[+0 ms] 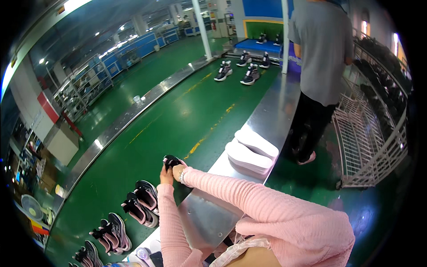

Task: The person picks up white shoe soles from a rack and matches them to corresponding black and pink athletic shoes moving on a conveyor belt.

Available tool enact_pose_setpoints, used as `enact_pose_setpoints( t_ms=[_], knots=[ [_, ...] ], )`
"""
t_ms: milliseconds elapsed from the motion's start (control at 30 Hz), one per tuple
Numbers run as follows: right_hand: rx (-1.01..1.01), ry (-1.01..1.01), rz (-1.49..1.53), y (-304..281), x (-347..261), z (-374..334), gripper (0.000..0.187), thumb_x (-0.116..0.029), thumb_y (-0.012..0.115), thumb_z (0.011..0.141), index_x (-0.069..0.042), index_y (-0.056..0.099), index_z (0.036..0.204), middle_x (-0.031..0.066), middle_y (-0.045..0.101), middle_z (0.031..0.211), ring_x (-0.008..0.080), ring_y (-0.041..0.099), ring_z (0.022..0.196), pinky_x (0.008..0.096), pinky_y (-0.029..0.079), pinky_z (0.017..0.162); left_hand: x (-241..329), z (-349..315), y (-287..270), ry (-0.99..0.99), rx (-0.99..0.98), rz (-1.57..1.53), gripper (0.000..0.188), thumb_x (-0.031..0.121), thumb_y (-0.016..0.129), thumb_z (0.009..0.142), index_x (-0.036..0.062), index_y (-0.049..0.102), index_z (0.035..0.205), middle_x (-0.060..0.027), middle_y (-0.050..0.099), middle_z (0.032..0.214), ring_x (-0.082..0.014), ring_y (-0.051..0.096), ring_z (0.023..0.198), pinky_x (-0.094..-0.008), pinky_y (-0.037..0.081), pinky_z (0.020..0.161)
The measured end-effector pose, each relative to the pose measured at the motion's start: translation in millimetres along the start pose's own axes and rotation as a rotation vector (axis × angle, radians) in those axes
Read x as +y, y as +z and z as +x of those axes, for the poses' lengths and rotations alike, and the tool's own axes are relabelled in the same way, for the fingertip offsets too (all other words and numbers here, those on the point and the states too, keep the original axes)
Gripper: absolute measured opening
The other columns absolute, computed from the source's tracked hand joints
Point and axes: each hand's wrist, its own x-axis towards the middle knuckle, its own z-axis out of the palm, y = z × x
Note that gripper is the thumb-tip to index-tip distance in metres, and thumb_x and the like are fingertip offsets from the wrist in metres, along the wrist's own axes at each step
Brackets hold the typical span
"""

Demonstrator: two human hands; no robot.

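Holds a black-and-pink shoe (171,160) in left hand (167,175), fingers closed on it, at the green belt (151,138) beside the metal bench (204,222). Has right hand (178,171) against the shoe; cannot tell its grip, fingertips being hidden. Has white sole-shaped pieces (246,157) lying rightward, more shoes (119,233) standing leftward.

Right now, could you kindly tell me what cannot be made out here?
In the head view:
Underside of the dark shoe: hidden by the left hand and right hand.
Co-worker's head: cut off by the top edge.
Lowest row of shoes: cut off by the lower edge.
Dark items: too dim.
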Motion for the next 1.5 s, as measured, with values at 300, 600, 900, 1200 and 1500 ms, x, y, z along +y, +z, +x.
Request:
enact_pose_setpoints(
  t_ms=[300, 600, 900, 1200, 1500],
  knots=[
    [0.787, -0.106, 0.815, 48, 63, -149, 0.019, -0.001, 0.041, 0.073, -0.006, 0.056, 0.084, 0.0118, 0.051, 0.110, 0.0291, 0.054, 0.088, 0.0321, 0.044, 0.078, 102, -38, 16, 0.253, 0.149, 0.410, 0.029, 0.008, 0.062, 0.066, 0.0019, 0.056, 0.094, -0.0152, 0.057, 0.079, -0.0298, 0.057, 0.075, -0.0364, 0.045, 0.073],
    [0.596, 0.160, 1.125, 91, 85, -225, 0.018, 0.002, 0.038, 0.072, -0.004, 0.055, 0.074, 0.0060, 0.054, 0.070, 0.0140, 0.054, 0.057, 0.0258, 0.043, 0.052, 97, 28, 67, 0.078, -1.130, 2.033, 0.036, 0.034, 0.041, 0.078, 0.0145, 0.057, 0.104, -0.0014, 0.056, 0.106, -0.0158, 0.053, 0.095, -0.0341, 0.041, 0.076],
    [0.477, 0.161, 1.115, 79, 89, -228, 0.016, -0.005, 0.039, 0.073, -0.003, 0.055, 0.078, 0.0106, 0.057, 0.076, 0.0262, 0.055, 0.069, 0.0328, 0.043, 0.066, 89, 25, 59, 0.037, -1.033, 1.935, 0.040, 0.033, 0.039, 0.077, 0.0217, 0.049, 0.114, -0.0005, 0.046, 0.121, -0.0209, 0.040, 0.113, -0.0525, 0.027, 0.090],
    [0.532, 0.137, 1.069, 81, 90, -226, 0.015, -0.003, 0.040, 0.072, -0.002, 0.055, 0.075, 0.0108, 0.057, 0.071, 0.0242, 0.054, 0.064, 0.0315, 0.043, 0.061, 77, 2, 33, -0.089, -1.167, 1.836, 0.032, 0.029, 0.040, 0.079, 0.0227, 0.054, 0.107, 0.0011, 0.049, 0.115, -0.0165, 0.044, 0.106, -0.0402, 0.033, 0.088],
    [0.581, 0.146, 1.135, 80, 98, -229, 0.016, 0.001, 0.039, 0.073, 0.000, 0.055, 0.073, 0.0093, 0.055, 0.066, 0.0177, 0.054, 0.057, 0.0277, 0.044, 0.056, 76, -37, 50, -0.019, 0.028, 0.957, 0.021, 0.012, 0.045, 0.075, -0.0008, 0.058, 0.086, -0.0228, 0.057, 0.084, -0.0368, 0.054, 0.077, -0.0422, 0.042, 0.073]
  ],
)
